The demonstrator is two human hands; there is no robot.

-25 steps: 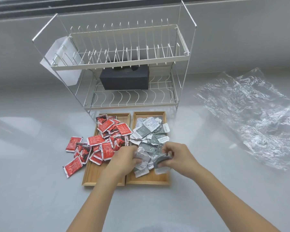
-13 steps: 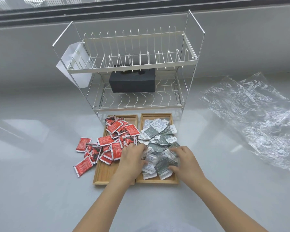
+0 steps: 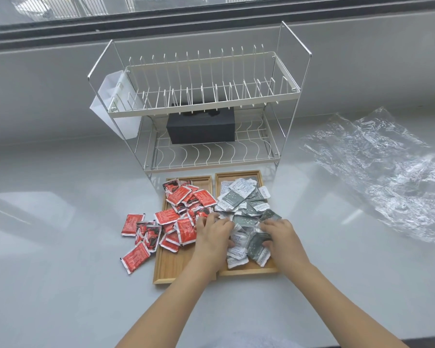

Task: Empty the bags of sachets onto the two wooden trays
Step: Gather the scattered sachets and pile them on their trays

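Both my hands are palm-down on the grey sachets (image 3: pixel 244 209) in the right tray (image 3: pixel 239 272). Left hand (image 3: pixel 212 234) lies flat with loose fingers. Right hand (image 3: pixel 279 234) has its thumb tucked under a sachet's edge, but I can't tell if it's actually gripping. The left tray (image 3: pixel 171 270) touches the right tray and holds the red sachets (image 3: pixel 181 212), with a few spilled off its left side. The rack (image 3: pixel 199 109) is behind the right tray, and the empty bags (image 3: pixel 387 172) are well off to its right.

Two trays (image 3: pixel 172 267) are sitting side by side before the rack (image 3: pixel 204 109), sachets (image 3: pixel 239 204) piling on them, bag (image 3: pixel 387 172) lying right.
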